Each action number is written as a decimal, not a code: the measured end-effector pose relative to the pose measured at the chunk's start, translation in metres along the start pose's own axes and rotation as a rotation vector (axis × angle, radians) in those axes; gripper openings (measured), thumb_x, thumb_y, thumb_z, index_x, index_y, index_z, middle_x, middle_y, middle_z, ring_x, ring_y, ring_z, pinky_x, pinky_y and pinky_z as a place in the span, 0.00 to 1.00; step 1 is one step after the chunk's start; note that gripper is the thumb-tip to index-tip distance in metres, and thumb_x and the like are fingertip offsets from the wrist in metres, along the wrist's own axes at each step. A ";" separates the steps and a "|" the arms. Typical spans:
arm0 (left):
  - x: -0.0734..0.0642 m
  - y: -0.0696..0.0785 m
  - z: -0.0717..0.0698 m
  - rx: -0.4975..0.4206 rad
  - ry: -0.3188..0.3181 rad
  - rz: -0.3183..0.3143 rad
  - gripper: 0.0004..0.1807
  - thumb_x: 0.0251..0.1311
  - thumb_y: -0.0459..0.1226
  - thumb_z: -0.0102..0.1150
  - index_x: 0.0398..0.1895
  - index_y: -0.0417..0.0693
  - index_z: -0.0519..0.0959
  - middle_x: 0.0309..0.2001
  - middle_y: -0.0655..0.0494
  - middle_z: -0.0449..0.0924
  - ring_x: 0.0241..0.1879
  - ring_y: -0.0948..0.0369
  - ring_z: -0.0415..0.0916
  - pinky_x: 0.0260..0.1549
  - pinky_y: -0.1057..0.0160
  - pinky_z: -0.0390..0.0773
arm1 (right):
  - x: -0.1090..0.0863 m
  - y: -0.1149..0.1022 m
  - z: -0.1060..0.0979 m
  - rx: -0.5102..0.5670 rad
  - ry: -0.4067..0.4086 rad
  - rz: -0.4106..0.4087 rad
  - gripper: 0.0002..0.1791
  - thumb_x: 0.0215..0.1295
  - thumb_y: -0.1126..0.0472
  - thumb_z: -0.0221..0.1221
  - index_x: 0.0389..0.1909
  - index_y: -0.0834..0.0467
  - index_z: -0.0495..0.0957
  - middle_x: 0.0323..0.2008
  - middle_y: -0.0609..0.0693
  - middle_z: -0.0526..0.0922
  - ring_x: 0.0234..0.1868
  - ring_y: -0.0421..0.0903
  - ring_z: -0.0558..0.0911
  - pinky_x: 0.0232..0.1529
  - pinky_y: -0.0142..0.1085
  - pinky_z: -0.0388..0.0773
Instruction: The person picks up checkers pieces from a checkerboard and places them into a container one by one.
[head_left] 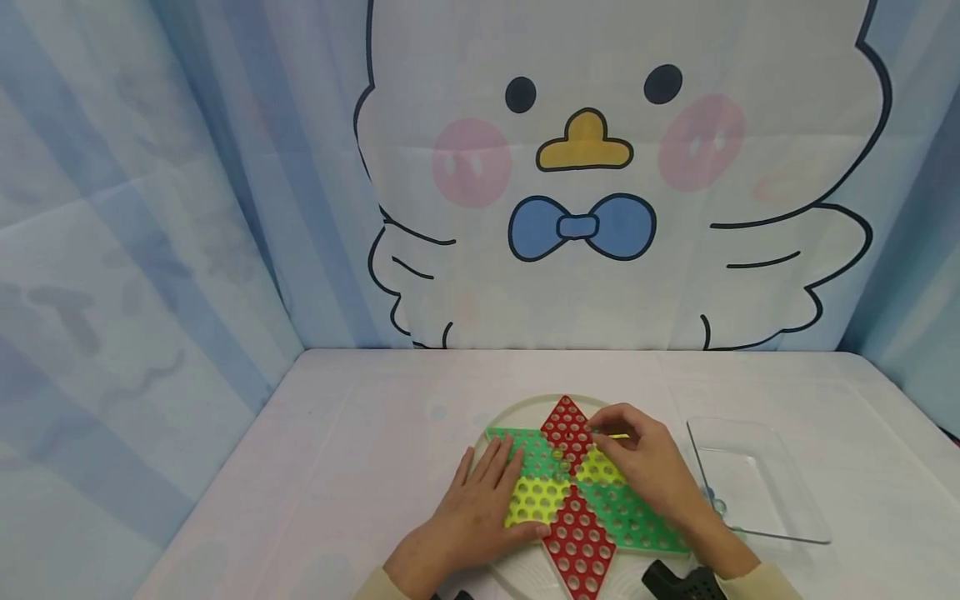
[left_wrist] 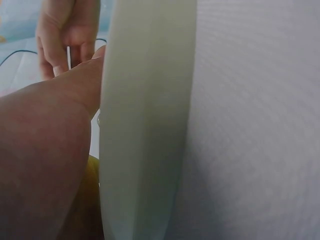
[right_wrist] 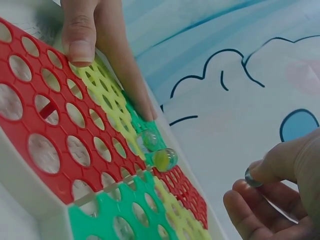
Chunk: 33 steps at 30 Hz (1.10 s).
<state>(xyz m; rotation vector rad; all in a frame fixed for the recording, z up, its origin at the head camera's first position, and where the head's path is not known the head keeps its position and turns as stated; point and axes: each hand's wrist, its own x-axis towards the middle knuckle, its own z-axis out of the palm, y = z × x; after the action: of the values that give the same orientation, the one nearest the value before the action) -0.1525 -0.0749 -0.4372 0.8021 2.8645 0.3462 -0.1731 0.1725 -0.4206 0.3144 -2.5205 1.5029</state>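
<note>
A star-patterned game board (head_left: 577, 500) lies at the desk's near edge, steadied by the flat, relaxed left hand (head_left: 472, 508). The right hand (head_left: 645, 462) pinches a marble (right_wrist: 251, 178) over the board's middle: small, hard, slippery glass, probably best held by fingertips.

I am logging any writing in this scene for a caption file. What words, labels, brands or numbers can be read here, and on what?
None: no readable text in any view.
The board shows only coloured holes.
The tray is plain clear plastic.
The backdrop bears a cartoon bird, no letters.
The left hand and right hand carry no writing.
</note>
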 end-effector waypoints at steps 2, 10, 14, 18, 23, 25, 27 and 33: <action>0.000 0.000 0.000 -0.005 -0.002 0.001 0.53 0.63 0.72 0.41 0.80 0.47 0.47 0.81 0.48 0.40 0.80 0.52 0.39 0.76 0.41 0.44 | -0.001 -0.001 -0.002 -0.004 0.004 0.002 0.08 0.67 0.67 0.61 0.46 0.60 0.79 0.46 0.55 0.84 0.47 0.43 0.83 0.45 0.27 0.82; 0.000 0.000 -0.001 -0.010 -0.013 -0.007 0.53 0.63 0.72 0.41 0.80 0.48 0.46 0.81 0.49 0.40 0.80 0.52 0.38 0.76 0.41 0.43 | -0.003 -0.009 -0.013 -0.035 0.021 0.014 0.09 0.68 0.67 0.61 0.47 0.61 0.79 0.46 0.57 0.84 0.46 0.41 0.83 0.44 0.25 0.81; -0.001 0.000 -0.001 -0.003 -0.006 -0.005 0.53 0.63 0.72 0.41 0.80 0.47 0.47 0.81 0.48 0.40 0.80 0.52 0.39 0.76 0.41 0.44 | -0.004 -0.011 -0.019 -0.063 0.031 0.028 0.09 0.68 0.66 0.61 0.48 0.59 0.79 0.47 0.57 0.83 0.45 0.35 0.82 0.44 0.23 0.80; -0.002 0.000 -0.001 0.002 -0.001 0.001 0.53 0.63 0.71 0.41 0.80 0.47 0.47 0.81 0.48 0.40 0.80 0.52 0.39 0.76 0.41 0.44 | -0.005 -0.011 -0.025 -0.061 0.043 0.038 0.09 0.69 0.64 0.60 0.49 0.60 0.78 0.48 0.57 0.83 0.44 0.28 0.79 0.44 0.22 0.80; -0.001 0.000 -0.001 -0.007 -0.006 0.004 0.53 0.63 0.72 0.40 0.80 0.47 0.47 0.81 0.48 0.39 0.80 0.52 0.38 0.76 0.41 0.43 | -0.009 -0.010 -0.034 -0.070 0.061 0.024 0.10 0.69 0.63 0.61 0.49 0.60 0.79 0.48 0.57 0.83 0.44 0.26 0.79 0.43 0.22 0.80; -0.001 0.000 0.000 -0.010 -0.008 0.004 0.53 0.63 0.72 0.39 0.80 0.47 0.47 0.81 0.48 0.39 0.80 0.53 0.38 0.76 0.41 0.43 | -0.010 -0.009 -0.037 -0.084 0.066 0.021 0.10 0.69 0.63 0.60 0.49 0.59 0.79 0.48 0.56 0.83 0.44 0.26 0.78 0.43 0.22 0.80; -0.001 0.000 0.000 -0.008 -0.008 0.003 0.54 0.63 0.72 0.39 0.80 0.47 0.46 0.81 0.49 0.39 0.80 0.53 0.38 0.76 0.42 0.42 | -0.011 -0.008 -0.041 -0.104 0.075 0.022 0.10 0.69 0.63 0.60 0.49 0.58 0.79 0.48 0.56 0.83 0.44 0.25 0.78 0.43 0.20 0.79; -0.001 0.000 0.001 0.003 0.000 0.006 0.53 0.63 0.72 0.38 0.80 0.47 0.46 0.81 0.48 0.39 0.80 0.52 0.38 0.76 0.42 0.43 | -0.016 -0.006 -0.052 -0.171 0.107 0.047 0.10 0.68 0.63 0.61 0.49 0.57 0.79 0.48 0.54 0.83 0.44 0.20 0.75 0.44 0.14 0.74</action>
<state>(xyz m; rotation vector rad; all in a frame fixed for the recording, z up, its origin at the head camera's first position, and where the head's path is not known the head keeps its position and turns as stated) -0.1513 -0.0754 -0.4379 0.8108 2.8641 0.3432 -0.1538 0.2167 -0.3959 0.1453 -2.5651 1.2723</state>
